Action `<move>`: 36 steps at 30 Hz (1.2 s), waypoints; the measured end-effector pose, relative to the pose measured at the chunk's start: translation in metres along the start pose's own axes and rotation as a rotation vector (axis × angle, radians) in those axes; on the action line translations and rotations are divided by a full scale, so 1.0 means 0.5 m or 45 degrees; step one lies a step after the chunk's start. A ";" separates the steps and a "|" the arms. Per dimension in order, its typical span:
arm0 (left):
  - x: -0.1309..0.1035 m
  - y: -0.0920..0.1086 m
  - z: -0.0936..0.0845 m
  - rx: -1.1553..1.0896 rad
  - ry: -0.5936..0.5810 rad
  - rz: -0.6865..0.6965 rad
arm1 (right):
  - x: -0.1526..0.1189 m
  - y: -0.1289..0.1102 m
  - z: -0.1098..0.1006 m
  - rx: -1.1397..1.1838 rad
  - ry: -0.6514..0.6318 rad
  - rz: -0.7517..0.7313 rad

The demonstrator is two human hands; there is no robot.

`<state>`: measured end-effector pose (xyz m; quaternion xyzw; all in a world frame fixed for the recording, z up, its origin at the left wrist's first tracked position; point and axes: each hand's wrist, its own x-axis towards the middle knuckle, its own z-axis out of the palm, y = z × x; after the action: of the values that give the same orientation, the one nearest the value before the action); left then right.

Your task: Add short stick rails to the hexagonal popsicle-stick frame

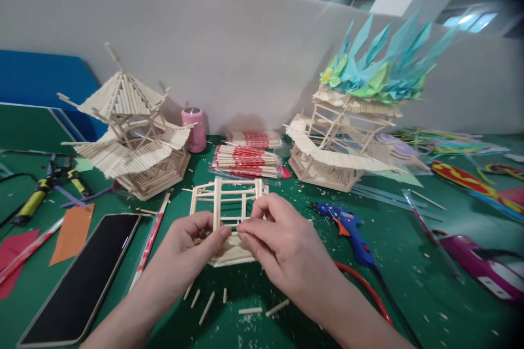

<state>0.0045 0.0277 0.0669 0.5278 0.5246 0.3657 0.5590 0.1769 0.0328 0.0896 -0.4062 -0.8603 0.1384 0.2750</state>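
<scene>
A small open frame of pale wooden sticks (pixel 218 202), with uprights, crossbars and a solid stick base, stands at the middle of the table. My left hand (pixel 192 242) is closed on its near left side, thumb and fingers around the lower part of an upright. At the frame's near right side, my right hand (pixel 282 240) is closed in a pinch, its fingertips close to my left thumb and a low crossbar. Whatever lies between those right fingertips is hidden. Short cut stick pieces (pixel 207 308) lie on the table in front of the frame.
Two stick pavilions (pixel 135 147) (pixel 327 158) flank bundles of packed sticks (pixel 248 161) and a pink canister (pixel 194 130). At right lies a blue glue gun (pixel 346 229) with a cord, beside a purple power strip (pixel 478 262). A phone (pixel 85 278) and pliers (pixel 49 185) lie left.
</scene>
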 end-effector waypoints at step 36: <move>0.000 -0.001 -0.003 0.033 0.039 -0.024 | -0.019 0.012 0.003 0.168 0.092 0.093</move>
<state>0.0028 0.0278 0.0669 0.5246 0.5427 0.3616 0.5473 0.1850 0.0291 0.0822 -0.4229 -0.8234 0.1901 0.3271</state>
